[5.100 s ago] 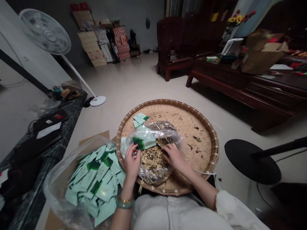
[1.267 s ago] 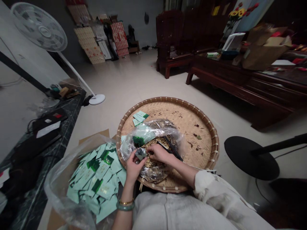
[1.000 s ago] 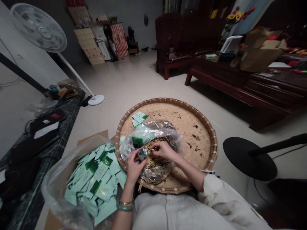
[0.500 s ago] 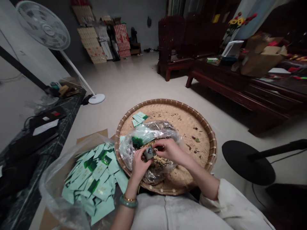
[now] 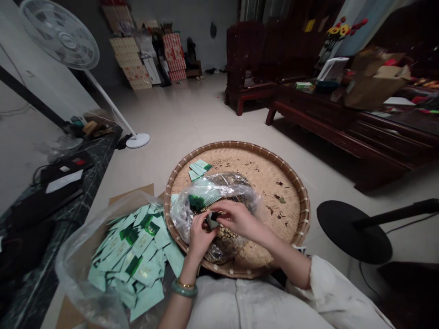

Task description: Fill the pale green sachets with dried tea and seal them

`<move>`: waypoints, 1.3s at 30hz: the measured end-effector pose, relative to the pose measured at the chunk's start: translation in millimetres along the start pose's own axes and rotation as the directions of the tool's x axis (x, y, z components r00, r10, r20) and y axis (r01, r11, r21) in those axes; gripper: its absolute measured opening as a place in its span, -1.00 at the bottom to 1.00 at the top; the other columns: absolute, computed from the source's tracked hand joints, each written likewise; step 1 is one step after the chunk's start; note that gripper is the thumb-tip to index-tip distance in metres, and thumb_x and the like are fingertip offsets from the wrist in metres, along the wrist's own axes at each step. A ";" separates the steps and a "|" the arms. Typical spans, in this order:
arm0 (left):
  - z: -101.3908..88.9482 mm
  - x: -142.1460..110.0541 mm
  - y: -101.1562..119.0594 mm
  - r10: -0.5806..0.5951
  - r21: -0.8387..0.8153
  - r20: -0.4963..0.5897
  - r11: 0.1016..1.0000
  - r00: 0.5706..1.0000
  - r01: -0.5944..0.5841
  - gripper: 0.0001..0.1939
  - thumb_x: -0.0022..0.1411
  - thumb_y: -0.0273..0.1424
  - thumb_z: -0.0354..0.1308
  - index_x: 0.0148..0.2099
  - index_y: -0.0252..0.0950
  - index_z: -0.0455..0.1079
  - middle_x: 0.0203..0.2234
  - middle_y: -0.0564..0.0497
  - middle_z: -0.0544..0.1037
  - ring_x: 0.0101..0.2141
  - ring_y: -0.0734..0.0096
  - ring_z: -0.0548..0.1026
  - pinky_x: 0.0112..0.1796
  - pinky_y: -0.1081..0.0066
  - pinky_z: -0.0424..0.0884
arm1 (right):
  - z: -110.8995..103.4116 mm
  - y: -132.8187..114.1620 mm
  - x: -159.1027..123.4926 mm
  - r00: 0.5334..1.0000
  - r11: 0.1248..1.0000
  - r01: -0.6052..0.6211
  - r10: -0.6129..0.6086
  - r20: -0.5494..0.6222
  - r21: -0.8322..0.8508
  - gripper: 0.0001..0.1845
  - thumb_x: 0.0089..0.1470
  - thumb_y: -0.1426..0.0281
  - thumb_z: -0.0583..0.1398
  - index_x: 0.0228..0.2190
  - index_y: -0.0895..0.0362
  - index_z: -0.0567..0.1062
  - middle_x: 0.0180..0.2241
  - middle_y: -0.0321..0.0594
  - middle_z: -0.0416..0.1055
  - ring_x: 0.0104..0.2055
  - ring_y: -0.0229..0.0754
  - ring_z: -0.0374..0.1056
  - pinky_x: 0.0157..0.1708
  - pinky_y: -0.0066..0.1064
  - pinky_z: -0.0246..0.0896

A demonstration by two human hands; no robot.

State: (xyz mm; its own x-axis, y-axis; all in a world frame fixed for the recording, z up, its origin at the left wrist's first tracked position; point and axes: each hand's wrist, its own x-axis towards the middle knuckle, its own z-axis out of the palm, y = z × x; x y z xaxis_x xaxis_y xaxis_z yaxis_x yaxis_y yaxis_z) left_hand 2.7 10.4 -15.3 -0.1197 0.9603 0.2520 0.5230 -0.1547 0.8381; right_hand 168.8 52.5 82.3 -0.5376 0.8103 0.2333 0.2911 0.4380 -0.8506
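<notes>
My left hand point(image 5: 200, 236) is closed around a small pale green sachet point(image 5: 212, 222) with its dark mouth facing up. My right hand point(image 5: 242, 221) reaches over that mouth with its fingers bent together; whatever they pinch is hidden. Below both hands, a clear plastic bag point(image 5: 240, 183) lies opened out, with a loose dried mix point(image 5: 228, 234) of pale and dark bits in it. More green sachets point(image 5: 209, 194) lie at the bag's left side. A round woven bamboo tray point(image 5: 291, 205) carries all of this.
Left of the tray, a large plastic-lined box point(image 5: 73, 256) holds a heap of green sachets point(image 5: 144, 246). A small sachet stack point(image 5: 200, 169) sits near the tray's far left rim. Around stand a white fan point(image 5: 137, 140), a black round base point(image 5: 353, 233) and a dark wooden table point(image 5: 329, 123).
My right hand has shifted slightly left, and its fingers now cover more of the sachet's mouth. My left hand keeps its hold on the sachet, which looks more tilted.
</notes>
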 end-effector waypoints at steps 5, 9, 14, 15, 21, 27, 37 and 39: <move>-5.8 -3.0 -0.9 0.045 -0.010 -0.014 0.999 0.999 -0.045 -0.58 0.00 -0.44 0.26 -0.03 -0.25 0.37 -0.14 -0.08 0.49 -0.09 0.21 0.44 -0.11 0.22 0.41 | 4.8 37.7 -1.8 0.979 0.987 -0.156 0.160 -0.125 0.035 -0.71 0.02 0.53 0.12 -0.20 0.12 0.51 -0.26 -0.19 0.50 -0.25 -0.18 0.42 -0.22 -0.35 0.32; -16.2 -4.2 -8.0 0.102 0.010 -0.101 0.995 0.990 -0.101 -0.59 0.03 -0.38 0.27 -0.03 -0.25 0.37 -0.13 -0.10 0.50 -0.08 0.20 0.45 -0.02 0.15 0.35 | 18.6 70.4 -9.5 0.963 0.957 -0.196 0.228 0.142 -0.214 -0.61 -0.10 0.61 0.19 -0.15 0.19 0.50 -0.19 -0.09 0.49 -0.23 -0.12 0.41 -0.16 -0.32 0.26; -27.1 -1.1 -24.3 -0.032 -0.032 -0.259 0.999 0.965 0.024 -0.51 -0.01 -0.27 0.30 -0.01 -0.30 0.37 -0.14 -0.13 0.51 -0.12 0.20 0.48 -0.06 0.19 0.40 | 41.8 90.7 -15.6 0.935 0.910 -0.162 0.266 0.237 -0.382 -0.39 -0.24 0.52 0.34 -0.05 0.20 0.41 -0.15 -0.05 0.40 -0.12 -0.04 0.33 -0.14 -0.35 0.19; -27.8 -0.5 -26.6 -0.040 -0.033 -0.271 0.999 0.962 0.032 -0.50 -0.03 -0.26 0.31 -0.02 -0.30 0.38 -0.15 -0.12 0.52 -0.12 0.19 0.49 -0.06 0.18 0.40 | 46.5 92.2 -15.7 0.935 0.911 -0.158 0.263 0.238 -0.382 -0.41 -0.24 0.50 0.35 -0.07 0.19 0.41 -0.15 -0.06 0.39 -0.13 -0.05 0.33 -0.16 -0.37 0.19; -22.6 -1.1 -30.4 -0.037 -0.048 -0.269 0.999 0.962 0.025 -0.50 -0.05 -0.26 0.32 -0.03 -0.29 0.40 -0.15 -0.13 0.52 -0.12 0.19 0.49 -0.03 0.15 0.37 | 67.7 90.8 -13.2 0.961 0.932 -0.134 0.205 0.184 -0.337 -0.77 -0.09 0.53 0.25 -0.28 0.17 0.49 -0.33 -0.18 0.38 -0.27 -0.17 0.31 -0.29 -0.45 0.13; -19.9 -3.2 -31.6 -0.023 -0.043 -0.250 0.999 0.968 0.013 -0.51 -0.02 -0.30 0.30 -0.02 -0.30 0.37 -0.13 -0.14 0.51 -0.13 0.19 0.49 -0.02 0.13 0.36 | 72.9 90.8 -14.3 0.970 0.951 -0.147 0.192 0.148 -0.272 -0.81 -0.14 0.62 0.22 -0.40 0.18 0.51 -0.37 -0.19 0.42 -0.33 -0.21 0.32 -0.32 -0.47 0.13; -21.4 -1.0 -12.1 0.107 0.146 -0.118 0.985 0.987 -0.090 -0.60 0.04 -0.36 0.26 -0.03 -0.26 0.36 -0.18 -0.10 0.51 -0.14 0.21 0.45 -0.12 0.19 0.41 | 29.5 73.5 -12.2 0.948 0.955 -0.292 0.296 -0.120 0.047 -0.85 -0.12 0.52 0.20 -0.42 0.18 0.56 -0.50 -0.25 0.51 -0.48 -0.24 0.39 -0.45 -0.48 0.25; -18.2 0.0 -6.5 0.121 0.157 -0.085 0.982 0.989 -0.107 -0.60 0.04 -0.38 0.26 -0.03 -0.26 0.36 -0.20 -0.09 0.51 -0.16 0.21 0.45 -0.17 0.23 0.42 | 17.4 53.2 -8.7 0.955 0.963 -0.233 0.252 -0.153 0.134 -0.85 -0.10 0.48 0.20 -0.40 0.18 0.56 -0.46 -0.24 0.53 -0.45 -0.24 0.41 -0.43 -0.47 0.28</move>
State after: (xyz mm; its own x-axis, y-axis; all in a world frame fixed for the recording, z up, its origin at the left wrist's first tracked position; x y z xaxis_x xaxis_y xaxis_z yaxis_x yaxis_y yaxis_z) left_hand -16.1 7.2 -12.0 -0.1270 0.9111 0.3921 0.6587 -0.2180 0.7201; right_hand 175.2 61.9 26.8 -0.3189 0.9444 0.0808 0.2995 0.1813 -0.9367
